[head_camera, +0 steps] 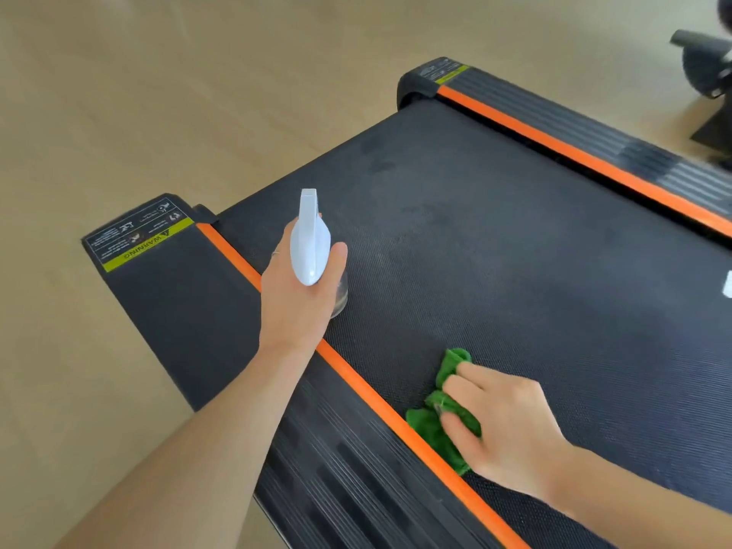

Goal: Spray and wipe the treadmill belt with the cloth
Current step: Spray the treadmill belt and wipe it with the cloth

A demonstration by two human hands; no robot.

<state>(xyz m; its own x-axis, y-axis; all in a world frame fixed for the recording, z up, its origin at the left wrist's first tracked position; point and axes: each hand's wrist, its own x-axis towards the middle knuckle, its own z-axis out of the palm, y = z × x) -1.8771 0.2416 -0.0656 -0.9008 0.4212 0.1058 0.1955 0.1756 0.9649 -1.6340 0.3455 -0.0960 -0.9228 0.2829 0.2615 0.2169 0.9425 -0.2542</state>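
1. The treadmill belt [495, 239] is matt black rubber with a fine pebbled texture.
2. The spray bottle [310, 247] has a smooth, glossy white plastic head and a clear body.
3. The green cloth [439, 422] looks soft and napped.
4. The side rail [356, 469] is ribbed black plastic.
5. The floor [158, 93] looks like smooth pale wood.

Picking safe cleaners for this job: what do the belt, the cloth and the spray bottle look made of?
Belt: dark rubbery sheet, matte, finely dimpled weave. Cloth: green soft fabric, likely microfibre, bunched in folds under the right hand. Spray bottle: smooth white plastic head, clear body, in the left hand.
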